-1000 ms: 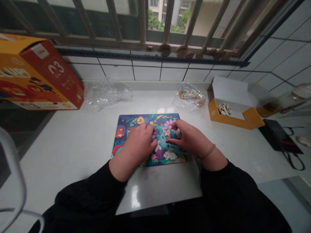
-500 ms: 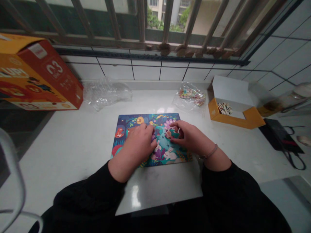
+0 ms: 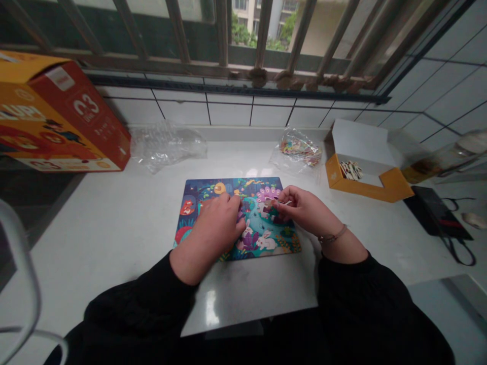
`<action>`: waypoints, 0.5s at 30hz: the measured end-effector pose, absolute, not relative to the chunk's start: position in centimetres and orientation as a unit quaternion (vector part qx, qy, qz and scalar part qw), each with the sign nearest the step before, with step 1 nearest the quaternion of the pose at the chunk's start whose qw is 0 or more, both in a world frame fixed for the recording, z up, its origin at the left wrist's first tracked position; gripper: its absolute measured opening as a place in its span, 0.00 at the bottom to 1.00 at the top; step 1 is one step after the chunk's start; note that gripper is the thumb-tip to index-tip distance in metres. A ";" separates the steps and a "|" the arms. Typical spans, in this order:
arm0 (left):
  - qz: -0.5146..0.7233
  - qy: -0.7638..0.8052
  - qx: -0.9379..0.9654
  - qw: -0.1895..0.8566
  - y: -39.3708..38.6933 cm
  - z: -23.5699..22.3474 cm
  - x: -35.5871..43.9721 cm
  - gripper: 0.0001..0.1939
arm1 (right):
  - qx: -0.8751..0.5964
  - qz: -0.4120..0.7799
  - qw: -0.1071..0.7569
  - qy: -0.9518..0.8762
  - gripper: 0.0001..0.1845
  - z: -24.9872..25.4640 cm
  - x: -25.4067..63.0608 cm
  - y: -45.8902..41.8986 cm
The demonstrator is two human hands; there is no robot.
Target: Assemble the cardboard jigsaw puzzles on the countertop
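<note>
head view: the left hand (image 3: 217, 223) sits curled on the near part of a cardboard jigsaw board (image 3: 198, 195), which lies at the middle of the smooth white desk (image 3: 114, 238). its fingers bunch downward, as if its weight pins the stiff board in place; whether they grip anything is hidden. the right hand (image 3: 308, 210), lifted just over the board's right side, pinches a small thin puzzle piece (image 3: 274, 204) between thumb and fingertips. to the far right, an orange cardboard box (image 3: 365, 188) with a white inner lid stands open, holding a few pieces. a crinkled clear plastic bag (image 3: 299, 148) of colourful pieces lies beside it.
</note>
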State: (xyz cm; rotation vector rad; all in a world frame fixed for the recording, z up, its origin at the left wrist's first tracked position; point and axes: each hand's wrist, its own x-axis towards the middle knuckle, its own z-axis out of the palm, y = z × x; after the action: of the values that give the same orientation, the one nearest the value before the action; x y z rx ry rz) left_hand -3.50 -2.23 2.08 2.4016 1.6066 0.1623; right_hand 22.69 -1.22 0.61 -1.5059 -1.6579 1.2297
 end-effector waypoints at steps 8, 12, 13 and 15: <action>0.051 0.549 0.826 0.120 -2.3 2.2 -3.5 0.13 | -0.560 0.520 0.305 -0.568 0.14 0.0 21.5 -1.0; 0.057 0.548 0.826 0.117 -2.3 2.1 -3.5 0.12 | -0.596 0.444 0.285 -0.605 0.08 -0.2 21.2 -0.9; 0.058 0.548 0.826 0.117 -2.3 2.0 -3.6 0.12 | -0.601 0.438 0.286 -0.604 0.08 -0.3 21.1 -0.8; 0.060 0.548 0.826 0.117 -2.2 2.0 -3.6 0.12 | -0.604 0.452 0.301 -0.584 0.09 -0.5 21.1 -0.7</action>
State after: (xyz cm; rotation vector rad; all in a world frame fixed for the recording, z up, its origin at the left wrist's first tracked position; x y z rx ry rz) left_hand -3.55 -2.22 1.98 2.4168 1.6042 0.1770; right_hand 21.07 -0.71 -0.54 -1.6021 -1.5485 1.1988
